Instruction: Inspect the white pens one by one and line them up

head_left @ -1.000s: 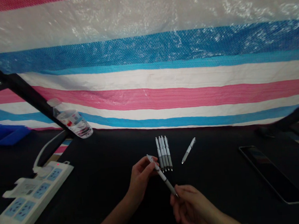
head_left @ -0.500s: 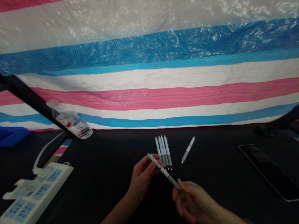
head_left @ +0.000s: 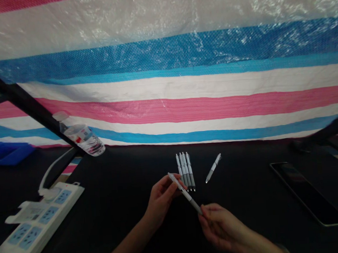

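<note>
Right hand [head_left: 220,224] slightly farther right than before, both it and left hand [head_left: 162,196] tight around one pen [head_left: 187,196]

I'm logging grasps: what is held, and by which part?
A pen: the left grip holds its white upper part, the right grip its grey end.

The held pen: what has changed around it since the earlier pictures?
The right hand shifted slightly right and forward; its fingers now hide the tip of the held pen, whose lower end moved likewise. The left hand keeps its hold. The four grouped pens, the separate pen and the phone stayed.
</note>
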`<state>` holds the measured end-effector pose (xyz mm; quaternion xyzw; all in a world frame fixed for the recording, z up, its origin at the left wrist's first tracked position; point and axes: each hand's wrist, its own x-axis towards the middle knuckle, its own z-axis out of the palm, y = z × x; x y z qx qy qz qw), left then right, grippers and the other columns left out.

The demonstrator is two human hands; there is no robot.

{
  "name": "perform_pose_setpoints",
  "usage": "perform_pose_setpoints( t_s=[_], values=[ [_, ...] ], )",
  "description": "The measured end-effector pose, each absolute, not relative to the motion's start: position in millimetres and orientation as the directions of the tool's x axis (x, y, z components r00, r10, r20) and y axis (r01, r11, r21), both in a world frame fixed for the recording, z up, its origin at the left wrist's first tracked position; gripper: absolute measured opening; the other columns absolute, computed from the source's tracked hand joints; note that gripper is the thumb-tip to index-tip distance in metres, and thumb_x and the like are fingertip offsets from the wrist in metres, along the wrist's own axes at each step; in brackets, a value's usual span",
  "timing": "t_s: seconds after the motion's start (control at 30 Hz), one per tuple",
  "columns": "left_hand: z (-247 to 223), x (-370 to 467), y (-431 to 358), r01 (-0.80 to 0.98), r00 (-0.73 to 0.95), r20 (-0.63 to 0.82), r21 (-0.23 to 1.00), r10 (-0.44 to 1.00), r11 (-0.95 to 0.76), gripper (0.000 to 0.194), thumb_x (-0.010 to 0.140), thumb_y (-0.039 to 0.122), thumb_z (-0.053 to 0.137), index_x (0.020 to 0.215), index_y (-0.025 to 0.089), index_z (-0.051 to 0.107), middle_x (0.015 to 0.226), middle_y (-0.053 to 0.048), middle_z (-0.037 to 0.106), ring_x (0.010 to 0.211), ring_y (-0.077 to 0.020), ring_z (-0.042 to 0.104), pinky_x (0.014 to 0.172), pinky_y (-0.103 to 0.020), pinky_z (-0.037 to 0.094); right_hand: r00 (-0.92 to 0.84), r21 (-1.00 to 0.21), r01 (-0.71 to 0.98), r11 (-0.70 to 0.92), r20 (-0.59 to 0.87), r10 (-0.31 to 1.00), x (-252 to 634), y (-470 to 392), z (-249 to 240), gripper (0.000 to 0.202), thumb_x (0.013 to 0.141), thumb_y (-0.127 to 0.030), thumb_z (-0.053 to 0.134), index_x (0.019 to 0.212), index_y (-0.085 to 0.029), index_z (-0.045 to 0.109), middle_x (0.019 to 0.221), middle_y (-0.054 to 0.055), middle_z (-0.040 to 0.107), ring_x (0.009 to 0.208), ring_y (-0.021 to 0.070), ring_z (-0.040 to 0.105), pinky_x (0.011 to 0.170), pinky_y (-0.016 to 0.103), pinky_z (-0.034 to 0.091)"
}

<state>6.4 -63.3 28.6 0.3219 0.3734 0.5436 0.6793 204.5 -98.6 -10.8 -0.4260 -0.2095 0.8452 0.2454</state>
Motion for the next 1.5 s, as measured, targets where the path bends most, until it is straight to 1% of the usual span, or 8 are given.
perform_pose_setpoints(
  t_s=[0.07,0.13,0.23,0.33,0.6,0.8,0.97,1.5],
  values=[
    [27,6,-63,-0.492,0.134,-0.152,0.848,0.979,0.198,0.028,0.079,0.034,0.079,0.101,0.016,0.075,0.084,-0.006,0.072,0.082,-0.0187,0.069,0.081,-0.032,0.055,-0.561,-0.594,-0.192,-0.781,-0.587,0.584,205,-98,-11,0.053,0.069,-0.067,0.074,0.079,-0.018,0.053,0.052,-0.004,0.057,0.032,0.0068,0.045,0.032,0.016,0.023],
    [28,5,-63,-0.466,0.112,-0.144,0.866,0.983,0.180,0.030,0.081,0.035,0.078,0.105,0.017,0.075,0.085,-0.005,0.072,0.081,-0.0183,0.069,0.079,-0.031,0.055,-0.625,-0.747,-0.059,-0.662,-0.489,0.608,206,-97,-3,0.059,0.083,-0.075,0.052,0.076,-0.016,0.057,0.049,-0.001,0.057,0.030,0.0070,0.040,0.032,0.019,0.020],
    [30,3,-62,-0.364,0.075,-0.121,0.921,0.990,0.140,0.037,0.082,0.035,0.076,0.115,0.018,0.071,0.087,-0.004,0.071,0.077,-0.0176,0.068,0.075,-0.030,0.056,-0.477,-0.973,0.178,-0.150,-0.219,0.851,208,-95,16,0.058,0.095,-0.065,0.044,0.072,-0.015,0.062,0.061,0.001,0.058,0.049,0.0091,0.048,0.047,0.022,0.032],
    [33,1,-61,-0.255,0.078,-0.092,0.961,0.993,0.109,0.053,0.080,0.033,0.077,0.128,0.018,0.061,0.084,-0.003,0.071,0.071,-0.0171,0.068,0.070,-0.030,0.055,-0.482,-0.925,0.365,0.109,-0.088,0.872,208,-94,30,0.049,0.101,-0.052,0.039,0.083,-0.016,0.067,0.068,0.001,0.059,0.061,0.0129,0.053,0.058,0.025,0.037],
    [35,3,-60,-0.201,0.064,-0.104,0.973,0.993,0.115,0.041,0.078,0.033,0.077,0.111,0.019,0.058,0.079,-0.004,0.073,0.067,-0.0186,0.069,0.062,-0.028,0.055,-0.451,-0.913,0.401,0.078,-0.122,0.884,208,-92,25,0.050,0.102,-0.051,0.036,0.100,-0.015,0.070,0.062,0.000,0.060,0.059,0.0147,0.057,0.057,0.025,0.038],
    [36,3,-60,-0.221,0.026,-0.108,0.969,0.994,0.111,0.049,0.078,0.033,0.077,0.119,0.020,0.054,0.082,-0.003,0.073,0.069,-0.0175,0.069,0.064,-0.028,0.057,-0.421,-0.925,0.377,0.047,-0.126,0.898,209,-92,21,0.050,0.102,-0.053,0.037,0.098,-0.015,0.070,0.059,-0.001,0.060,0.054,0.0126,0.052,0.054,0.024,0.035],
    [30,1,-58,-0.242,0.015,-0.116,0.963,0.993,0.116,0.042,0.078,0.033,0.078,0.112,0.020,0.057,0.084,-0.003,0.075,0.071,-0.0178,0.071,0.066,-0.028,0.058,-0.411,-0.933,0.358,0.028,-0.131,0.902,210,-92,20,0.051,0.101,-0.055,0.037,0.097,-0.017,0.070,0.058,-0.002,0.058,0.051,0.0115,0.048,0.052,0.024,0.033],
    [25,-2,-52,-0.251,-0.045,-0.157,0.958,0.987,0.141,0.044,0.080,0.033,0.076,0.116,0.021,0.054,0.086,-0.002,0.074,0.073,-0.0175,0.071,0.066,-0.028,0.059,-0.414,-0.928,0.369,0.052,-0.114,0.903,208,-91,24,0.049,0.101,-0.053,0.037,0.096,-0.016,0.069,0.058,-0.001,0.058,0.054,0.0124,0.051,0.053,0.024,0.034]
  ],
)
